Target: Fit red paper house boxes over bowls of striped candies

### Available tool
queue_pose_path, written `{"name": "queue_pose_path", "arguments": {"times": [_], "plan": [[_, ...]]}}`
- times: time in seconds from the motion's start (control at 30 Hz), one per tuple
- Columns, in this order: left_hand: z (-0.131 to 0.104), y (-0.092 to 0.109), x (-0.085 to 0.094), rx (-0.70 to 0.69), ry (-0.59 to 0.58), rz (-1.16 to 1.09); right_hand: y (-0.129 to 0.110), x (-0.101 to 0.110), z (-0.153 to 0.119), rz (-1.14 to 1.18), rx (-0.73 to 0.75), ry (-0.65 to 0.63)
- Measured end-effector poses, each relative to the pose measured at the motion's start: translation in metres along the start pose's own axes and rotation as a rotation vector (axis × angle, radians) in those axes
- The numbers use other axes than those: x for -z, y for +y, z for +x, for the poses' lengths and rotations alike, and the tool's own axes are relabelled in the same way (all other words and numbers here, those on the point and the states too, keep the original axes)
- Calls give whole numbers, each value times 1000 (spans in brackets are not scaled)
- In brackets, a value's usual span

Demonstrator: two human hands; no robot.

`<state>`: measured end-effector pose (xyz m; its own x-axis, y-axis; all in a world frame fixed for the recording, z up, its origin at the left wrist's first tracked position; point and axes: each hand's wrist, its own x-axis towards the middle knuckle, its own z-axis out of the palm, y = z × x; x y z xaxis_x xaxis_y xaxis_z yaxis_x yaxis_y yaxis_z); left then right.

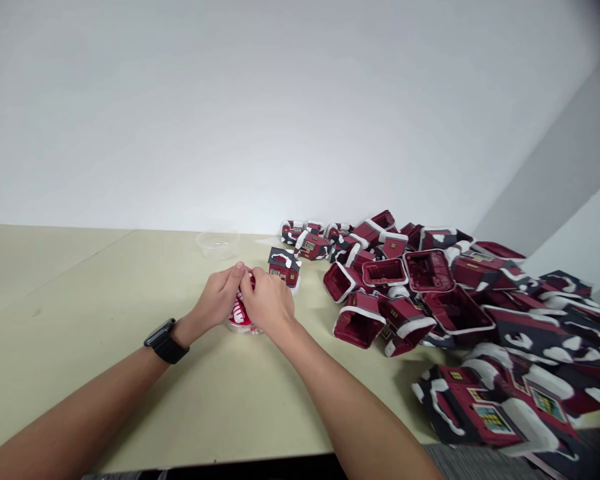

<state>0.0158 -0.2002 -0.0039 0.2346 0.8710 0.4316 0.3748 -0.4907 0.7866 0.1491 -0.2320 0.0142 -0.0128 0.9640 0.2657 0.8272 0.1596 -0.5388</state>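
Note:
Both of my hands meet over the table, thumbs side by side. Between them shows a red piece with white markings (239, 311), mostly covered by my fingers, so its kind is unclear. My left hand (216, 297), with a black watch on its wrist, closes on its left side. My right hand (271, 299) is curled over it from the right. Just below the piece, the rim of a clear plastic bowl (246, 329) shows. A small dark red house with a snowy roof (285, 267) stands just beyond my right hand.
A second clear plastic bowl (219, 245) sits farther back, near the wall (180, 120). Many red snow-roofed houses (380, 272) lie heaped on the right, some showing hollow undersides. One large house (480, 407) lies at the table's (105, 293) front right edge.

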Motion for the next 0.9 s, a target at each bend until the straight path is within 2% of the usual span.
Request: {"name": "queue_pose_path", "arguments": {"times": [0.4, 0.63, 0.9], "plan": [[3, -5, -2, 32, 105, 153, 0, -2, -1, 21, -38, 76], [3, -1, -1, 3, 53, 70, 1, -4, -1, 8, -47, 99], [4, -3, -2, 9, 78, 124, 1, -4, -1, 24, -54, 110]]}}
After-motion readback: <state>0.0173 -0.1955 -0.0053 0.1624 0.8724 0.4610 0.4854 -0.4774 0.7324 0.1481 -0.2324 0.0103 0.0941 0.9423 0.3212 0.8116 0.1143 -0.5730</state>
